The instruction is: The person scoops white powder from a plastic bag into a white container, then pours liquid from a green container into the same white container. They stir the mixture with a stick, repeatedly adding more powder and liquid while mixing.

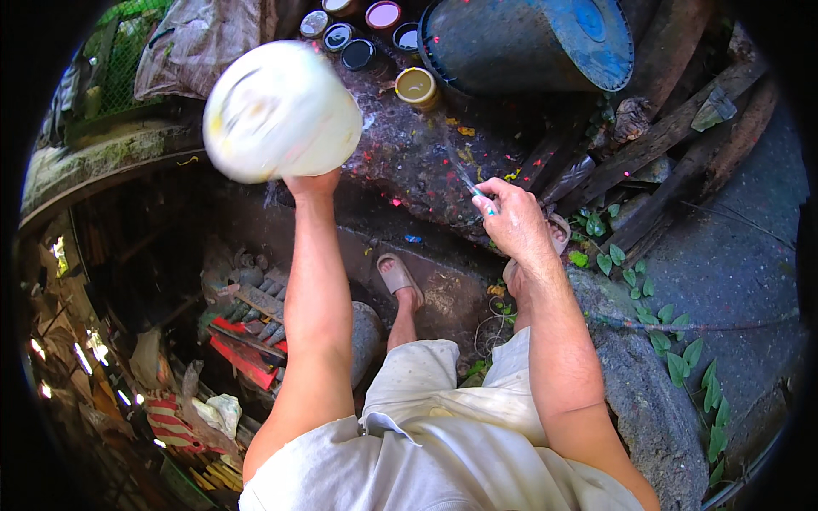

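Observation:
My left hand point(312, 182) is raised at the upper left under a white rounded object point(298, 115), holding it up. Motion smears this object, so its exact kind is unclear; yellowish and dark marks show on it. Most of the left fingers are hidden behind it. To the right, my right hand point(516, 223) is closed around a thin paintbrush point(465, 180), whose blurred front end points up and left. Beyond the brush stands an open jar of ochre paint point(416, 86). Several more open paint jars, among them a black one point(359, 55) and a pink one point(383, 14), are grouped behind it.
A blue drum point(520, 43) lies on its side at the far right of the jars, near wooden beams point(682, 145). A pale sack point(200, 47) is at the far left. Leafy vines point(677, 366) trail along the right. Stacked debris with a red piece point(243, 353) sits lower left.

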{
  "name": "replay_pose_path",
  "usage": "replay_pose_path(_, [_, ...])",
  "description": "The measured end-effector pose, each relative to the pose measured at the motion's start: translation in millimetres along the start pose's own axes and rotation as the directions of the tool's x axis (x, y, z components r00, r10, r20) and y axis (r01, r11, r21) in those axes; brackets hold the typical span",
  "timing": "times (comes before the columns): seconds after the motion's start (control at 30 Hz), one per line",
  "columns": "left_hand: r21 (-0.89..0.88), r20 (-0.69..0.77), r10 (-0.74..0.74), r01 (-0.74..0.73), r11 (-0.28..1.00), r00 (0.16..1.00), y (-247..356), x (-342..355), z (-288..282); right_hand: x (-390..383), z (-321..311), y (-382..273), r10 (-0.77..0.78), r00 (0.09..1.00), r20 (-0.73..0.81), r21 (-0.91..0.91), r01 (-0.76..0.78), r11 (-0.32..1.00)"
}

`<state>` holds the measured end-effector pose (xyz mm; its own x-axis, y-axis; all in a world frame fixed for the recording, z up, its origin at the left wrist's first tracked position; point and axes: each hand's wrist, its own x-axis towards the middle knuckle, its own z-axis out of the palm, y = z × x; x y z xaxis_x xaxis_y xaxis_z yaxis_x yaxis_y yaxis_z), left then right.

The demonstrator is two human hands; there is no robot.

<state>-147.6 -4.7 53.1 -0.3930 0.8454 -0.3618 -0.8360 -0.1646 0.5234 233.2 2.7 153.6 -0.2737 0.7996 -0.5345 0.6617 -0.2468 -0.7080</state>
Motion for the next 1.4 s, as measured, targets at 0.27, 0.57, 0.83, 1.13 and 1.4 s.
replay_pose_path(0.27, [0.967, -0.151, 0.237, 0.094, 0.235, 0.96, -30.2, -21.0, -25.1, -9.6, 15.6, -9.2, -0.173, 0.973, 0.15, 0.104, 0.159, 0.982])
replay_pose_path(0.57, [0.953, 0.11, -0.133, -0.142, -0.268, 0.985, -138.8, -59.3, -11.0, -11.9, 34.1, -9.4, -0.158, 0.958, 0.239, -0.056, 0.175, 0.983])
replay_pose_path(0.83, [0.684, 0.087, -0.307, -0.281, -0.673, 0.948, -164.6, -53.6, 32.8, -8.6, 30.7, -6.1, -0.048, 0.969, 0.243, -0.186, 0.095, 0.978])
replay_pose_path(1.13, [0.875, 0.096, -0.127, -0.144, -0.461, 0.987, -164.5, -54.5, 8.3, -4.6, 39.3, -1.7, -0.076, 0.973, 0.217, -0.249, 0.131, 0.96])
replay_pose_path(1.4, [0.448, 0.451, -0.312, -0.514, -0.731, 0.836, -160.7, -109.3, -5.3, 5.7, 39.7, 1.5, -0.031, 0.994, 0.107, -0.202, 0.052, 0.978])
